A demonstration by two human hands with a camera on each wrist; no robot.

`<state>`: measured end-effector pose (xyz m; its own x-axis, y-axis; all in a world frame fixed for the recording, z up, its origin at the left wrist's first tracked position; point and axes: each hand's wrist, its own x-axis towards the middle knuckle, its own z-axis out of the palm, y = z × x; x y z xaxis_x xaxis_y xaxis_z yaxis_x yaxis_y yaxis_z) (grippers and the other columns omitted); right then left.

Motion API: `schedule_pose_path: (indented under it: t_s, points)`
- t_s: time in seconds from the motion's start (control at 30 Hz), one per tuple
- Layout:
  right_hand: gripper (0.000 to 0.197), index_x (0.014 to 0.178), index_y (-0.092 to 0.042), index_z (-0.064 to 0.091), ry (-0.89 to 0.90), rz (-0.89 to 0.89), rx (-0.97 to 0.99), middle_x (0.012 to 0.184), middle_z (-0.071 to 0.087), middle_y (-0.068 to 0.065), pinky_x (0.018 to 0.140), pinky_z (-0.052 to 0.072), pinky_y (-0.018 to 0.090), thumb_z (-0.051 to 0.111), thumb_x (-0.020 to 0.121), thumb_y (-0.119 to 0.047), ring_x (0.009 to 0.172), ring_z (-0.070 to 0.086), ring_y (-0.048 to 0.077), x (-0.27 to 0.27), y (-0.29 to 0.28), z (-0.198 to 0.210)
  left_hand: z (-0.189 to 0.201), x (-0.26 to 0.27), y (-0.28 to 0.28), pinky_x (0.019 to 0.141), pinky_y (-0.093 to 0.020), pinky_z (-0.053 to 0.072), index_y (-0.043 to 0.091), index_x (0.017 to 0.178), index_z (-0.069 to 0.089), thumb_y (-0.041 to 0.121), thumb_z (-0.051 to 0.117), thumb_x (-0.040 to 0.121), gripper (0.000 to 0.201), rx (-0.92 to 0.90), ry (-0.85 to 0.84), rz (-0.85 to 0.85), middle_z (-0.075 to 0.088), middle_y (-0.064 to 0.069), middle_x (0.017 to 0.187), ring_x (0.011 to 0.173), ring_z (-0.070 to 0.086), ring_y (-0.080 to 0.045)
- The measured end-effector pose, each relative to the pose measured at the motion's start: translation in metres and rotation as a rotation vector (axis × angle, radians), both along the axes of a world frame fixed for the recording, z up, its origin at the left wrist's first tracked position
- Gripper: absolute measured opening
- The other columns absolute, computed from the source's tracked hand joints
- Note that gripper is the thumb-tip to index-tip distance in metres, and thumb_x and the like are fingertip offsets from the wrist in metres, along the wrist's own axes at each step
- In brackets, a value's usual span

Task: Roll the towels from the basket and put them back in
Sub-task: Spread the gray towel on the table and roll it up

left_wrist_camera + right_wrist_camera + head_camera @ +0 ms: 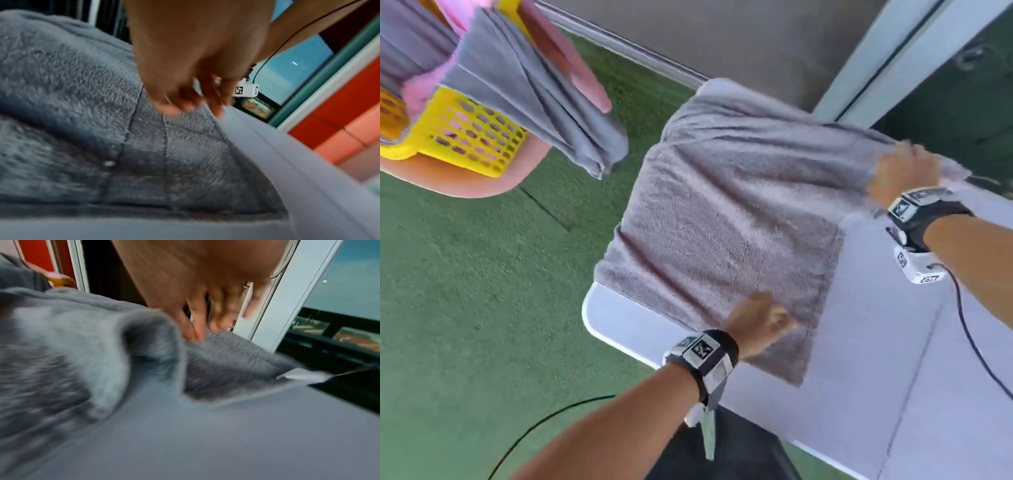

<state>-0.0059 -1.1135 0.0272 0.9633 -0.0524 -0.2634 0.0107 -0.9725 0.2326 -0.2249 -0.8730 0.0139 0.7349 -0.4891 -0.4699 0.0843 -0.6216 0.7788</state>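
Towels: one grey [726,212] spread under both hands; left hand [760,322] fingertips pressing near edge, right hand [900,171] pinching corner. Basket [472,137]: one, more towels [541,102] draped out.

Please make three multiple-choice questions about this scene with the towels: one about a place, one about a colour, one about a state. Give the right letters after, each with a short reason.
1. Where does the grey towel that the hands work on lie?
A. inside the basket
B. spread on the white table
C. on the green floor

2. What colour is the perforated basket?
A. yellow
B. blue
C. black

3. What is the state of the towel on the table?
A. rolled into a tight cylinder
B. hanging from a hook
C. laid mostly flat, not yet rolled

Answers:
1 B, the towel covers the table's corner, with the left hand at its near edge and the right hand at its far corner.
2 A, the head view shows yellow plastic walls with holes.
3 C, the cloth is spread out, with only some wrinkles near the right hand.
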Motion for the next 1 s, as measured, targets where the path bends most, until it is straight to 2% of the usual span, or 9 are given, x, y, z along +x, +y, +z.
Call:
schedule_pose_path:
  t_s: [0.03,0.07,0.13,0.17,0.27,0.33,0.53,0.77,1.0]
  points:
    - [0.035,0.102,-0.005,0.064,-0.069,0.078,0.114,0.107,0.055,0.023,0.088,0.043,0.05,0.047,0.083,-0.029,0.1,0.053,0.042,-0.011,0.005,-0.008,-0.009,0.0,0.009,0.085,-0.038,0.05,0.014,0.104,0.063,0.039,0.057,0.088,0.03,0.125,-0.201,0.017,0.057,-0.007,0.102,0.085,0.052,-0.007]
    - [0.04,0.102,-0.006,0.064,-0.118,0.148,0.271,0.109,0.056,0.021,0.087,0.042,0.052,0.041,0.084,-0.034,0.1,0.053,0.042,-0.023,0.017,-0.012,-0.018,0.003,0.021,0.098,-0.05,0.042,0.02,0.118,0.057,0.043,0.064,0.082,0.043,0.259,-0.338,0.0,0.052,-0.01,0.121,0.108,0.048,-0.018]
    - [0.052,0.124,-0.015,0.057,0.001,0.216,0.446,0.133,0.048,0.016,0.099,0.037,0.055,0.043,0.088,-0.051,0.121,0.046,0.042,-0.045,0.047,-0.028,-0.039,0.007,0.052,0.113,-0.062,0.01,0.033,0.147,0.026,0.059,0.072,0.067,0.096,0.461,-0.348,-0.185,0.015,-0.015,0.155,0.142,0.014,-0.034]
    - [0.062,0.138,-0.024,0.045,0.13,0.188,0.459,0.15,0.032,0.011,0.108,0.028,0.056,0.047,0.087,-0.06,0.135,0.032,0.039,-0.055,0.06,-0.035,-0.047,0.01,0.067,0.113,-0.062,-0.003,0.036,0.151,0.008,0.065,0.073,0.061,0.115,0.492,-0.343,-0.297,-0.007,-0.015,0.158,0.145,-0.006,-0.036]
    - [0.094,0.15,-0.04,0.003,0.323,0.038,0.418,0.159,-0.018,-0.006,0.115,-0.003,0.058,0.051,0.077,-0.075,0.146,-0.014,0.029,-0.069,0.079,-0.061,-0.065,0.015,0.086,0.111,-0.062,-0.011,0.037,0.15,-0.012,0.074,0.074,0.051,0.136,0.526,-0.392,-0.509,-0.031,-0.013,0.153,0.141,-0.025,-0.037]
    - [0.102,0.148,-0.044,-0.007,0.327,0.018,0.404,0.156,-0.027,-0.009,0.113,-0.008,0.059,0.05,0.072,-0.081,0.144,-0.023,0.027,-0.071,0.085,-0.069,-0.068,0.011,0.085,0.111,-0.064,-0.009,0.036,0.149,-0.015,0.075,0.073,0.049,0.139,0.551,-0.395,-0.515,-0.033,-0.013,0.151,0.14,-0.026,-0.038]
    - [0.108,0.148,-0.041,-0.01,0.365,-0.027,0.376,0.155,-0.029,-0.012,0.114,-0.007,0.059,0.047,0.068,-0.086,0.143,-0.024,0.024,-0.076,0.085,-0.069,-0.069,0.01,0.077,0.108,-0.067,-0.012,0.035,0.145,-0.027,0.081,0.067,0.05,0.141,0.599,-0.382,-0.525,-0.04,-0.014,0.147,0.136,-0.031,-0.04]
    - [0.099,0.149,-0.04,-0.007,0.346,-0.049,0.367,0.155,-0.029,-0.013,0.114,-0.006,0.06,0.034,0.072,-0.088,0.144,-0.024,0.022,-0.13,0.069,-0.077,-0.06,0.008,0.064,0.103,-0.067,-0.016,0.035,0.143,-0.03,0.081,0.066,0.048,0.143,0.616,-0.343,-0.545,-0.04,-0.014,0.147,0.133,-0.034,-0.043]
    - [0.097,0.147,-0.044,-0.012,0.393,-0.039,0.367,0.153,-0.031,-0.017,0.114,-0.006,0.059,0.034,0.074,-0.087,0.143,-0.025,0.021,-0.167,0.002,-0.068,-0.055,-0.024,-0.016,0.104,-0.069,-0.014,0.031,0.145,-0.028,0.082,0.066,0.048,0.144,0.619,-0.338,-0.627,-0.037,-0.017,0.148,0.132,-0.032,-0.048]
